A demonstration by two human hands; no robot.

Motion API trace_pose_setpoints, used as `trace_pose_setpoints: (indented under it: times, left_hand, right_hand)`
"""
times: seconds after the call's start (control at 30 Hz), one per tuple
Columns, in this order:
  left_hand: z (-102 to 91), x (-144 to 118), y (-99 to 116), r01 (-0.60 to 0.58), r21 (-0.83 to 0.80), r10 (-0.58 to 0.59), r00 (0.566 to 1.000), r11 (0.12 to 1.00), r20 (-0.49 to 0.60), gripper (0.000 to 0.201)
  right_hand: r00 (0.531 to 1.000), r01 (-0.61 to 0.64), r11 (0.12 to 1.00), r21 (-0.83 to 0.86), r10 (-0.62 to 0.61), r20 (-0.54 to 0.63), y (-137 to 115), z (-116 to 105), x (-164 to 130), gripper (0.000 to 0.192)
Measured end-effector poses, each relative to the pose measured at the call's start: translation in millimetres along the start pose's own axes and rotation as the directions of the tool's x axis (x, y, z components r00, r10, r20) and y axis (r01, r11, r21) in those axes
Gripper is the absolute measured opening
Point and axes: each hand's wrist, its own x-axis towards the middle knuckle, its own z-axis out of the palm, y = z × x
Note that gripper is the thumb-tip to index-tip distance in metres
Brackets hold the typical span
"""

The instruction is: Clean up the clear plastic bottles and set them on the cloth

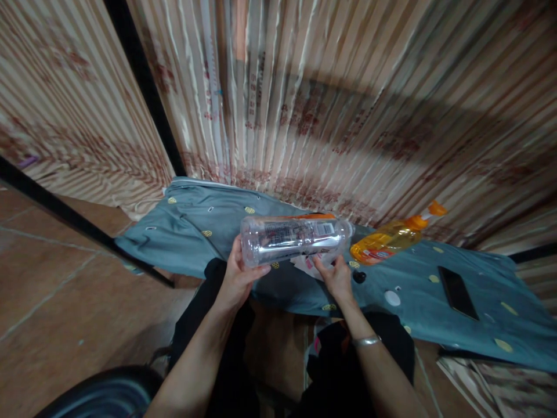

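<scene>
A large clear plastic bottle (287, 238) lies sideways across both hands, its base to the left and its neck to the right. Round the base end, my left hand (239, 273) is closed with the thumb along the near side. Below the neck end, my right hand (337, 278) pinches a crumpled white tissue-like piece (308, 266) with pink marks, close against the bottle. Part of that piece is hidden behind the bottle and fingers. Just right of the neck, a pump bottle of yellow-orange liquid (385, 244) stands on the cloth-covered table.
The blue-green patterned cloth (187, 226) covers the narrow table. A small black cap-like object (359, 277), a white round disc (392, 298) and a black phone (458, 293) lie at its right. Striped curtains (278, 104) hang behind. Black poles (145, 87) rise at the left.
</scene>
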Motion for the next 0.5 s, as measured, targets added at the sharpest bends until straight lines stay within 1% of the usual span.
trace_pose_setpoints:
  times: [0.2, 0.4, 0.5]
  left_hand:
    - [-0.1, 0.9, 0.1, -0.002, 0.003, 0.002, 1.0, 1.0, 0.001, 0.077]
    - [-0.5, 0.9, -0.7, 0.003, 0.005, -0.003, 1.0, 1.0, -0.003, 0.07]
    - [-0.7, 0.5, -0.8, 0.01, 0.006, -0.01, 1.0, 1.0, -0.011, 0.073]
  right_hand:
    - [1.0, 0.002, 1.0, -0.004, -0.002, -0.002, -0.9, -0.5, 0.1, 0.055]
    - [1.0, 0.007, 1.0, -0.01, -0.007, -0.01, 0.4, -0.2, 1.0, 0.057]
    - [1.0, 0.018, 1.0, -0.012, -0.018, -0.021, 0.8, 0.8, 1.3, 0.058]
